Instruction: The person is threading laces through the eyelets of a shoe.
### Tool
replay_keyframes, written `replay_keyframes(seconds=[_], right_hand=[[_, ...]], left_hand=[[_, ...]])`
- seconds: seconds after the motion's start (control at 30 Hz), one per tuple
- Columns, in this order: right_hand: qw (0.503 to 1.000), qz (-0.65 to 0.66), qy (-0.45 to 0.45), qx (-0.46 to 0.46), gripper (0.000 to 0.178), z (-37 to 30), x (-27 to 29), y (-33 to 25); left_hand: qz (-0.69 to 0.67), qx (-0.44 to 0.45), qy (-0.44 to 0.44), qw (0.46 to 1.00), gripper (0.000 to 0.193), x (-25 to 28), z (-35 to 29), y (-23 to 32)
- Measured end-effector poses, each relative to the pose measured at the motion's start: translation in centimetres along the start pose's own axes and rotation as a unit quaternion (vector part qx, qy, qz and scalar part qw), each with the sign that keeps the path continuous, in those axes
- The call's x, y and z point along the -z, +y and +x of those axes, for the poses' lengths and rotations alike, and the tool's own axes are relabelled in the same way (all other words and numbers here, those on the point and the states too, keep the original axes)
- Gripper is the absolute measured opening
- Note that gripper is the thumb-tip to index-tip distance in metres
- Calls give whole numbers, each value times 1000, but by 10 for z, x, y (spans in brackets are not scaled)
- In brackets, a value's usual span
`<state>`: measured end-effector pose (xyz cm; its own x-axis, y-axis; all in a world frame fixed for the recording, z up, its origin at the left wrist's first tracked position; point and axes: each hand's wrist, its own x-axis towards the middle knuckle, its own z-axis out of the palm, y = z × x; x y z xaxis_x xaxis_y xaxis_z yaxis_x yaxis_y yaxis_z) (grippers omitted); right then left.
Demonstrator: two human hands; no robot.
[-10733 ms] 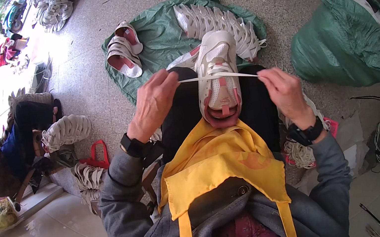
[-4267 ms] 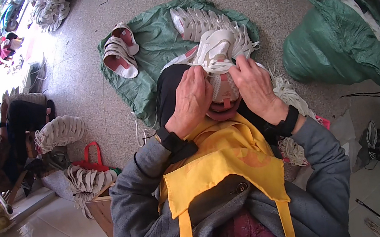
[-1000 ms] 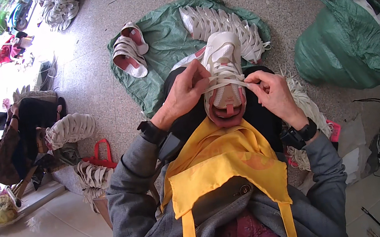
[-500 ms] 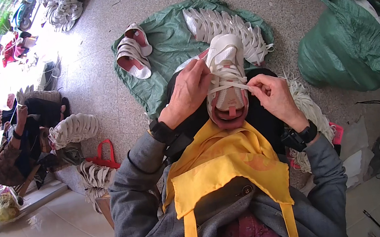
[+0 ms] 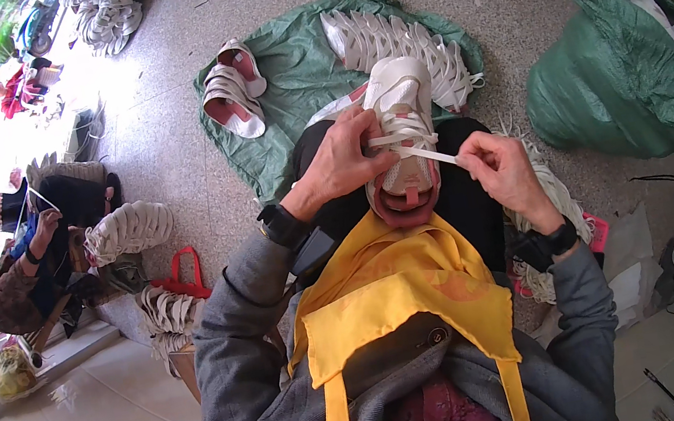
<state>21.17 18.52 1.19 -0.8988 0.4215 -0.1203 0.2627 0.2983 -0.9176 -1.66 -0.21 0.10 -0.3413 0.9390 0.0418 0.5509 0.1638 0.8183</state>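
A white sneaker [image 5: 399,91] with pink parts rests on my lap, its toe pointing away and its pink-lined opening facing me. White shoelace [image 5: 432,153] crosses its upper. My right hand [image 5: 507,173] pinches the lace and holds a stretch of it taut, out to the right of the sneaker. My left hand [image 5: 343,156] is closed at the sneaker's left side, with lace running between its thumb and fingers; the fingertips are partly hidden. A yellow apron [image 5: 398,307] covers my lap just below the sneaker.
Ahead, a green sheet [image 5: 289,85] bears a pair of shoes [image 5: 233,103] and a row of white shoe uppers [image 5: 398,44]. A full green sack [image 5: 610,84] stands right. White laces [image 5: 554,201] hang beside my right leg. Left, another person [image 5: 19,281] sits near stacked uppers [image 5: 131,231].
My right hand has moved a little right and down, drawing a longer stretch of lace away from the sneaker. My left hand has shifted slightly right at the sneaker's side.
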Motion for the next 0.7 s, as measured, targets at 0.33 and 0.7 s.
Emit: replay_keyframes(seconds=[0.33, 0.7], right_hand=[[997, -53, 27, -51, 7, -19, 28, -13], [941, -240, 56, 231, 12, 48, -28, -24]], left_hand=[[-49, -8, 63, 997, 33, -8, -6, 6], [-46, 27, 86, 995, 22, -14, -24, 19]])
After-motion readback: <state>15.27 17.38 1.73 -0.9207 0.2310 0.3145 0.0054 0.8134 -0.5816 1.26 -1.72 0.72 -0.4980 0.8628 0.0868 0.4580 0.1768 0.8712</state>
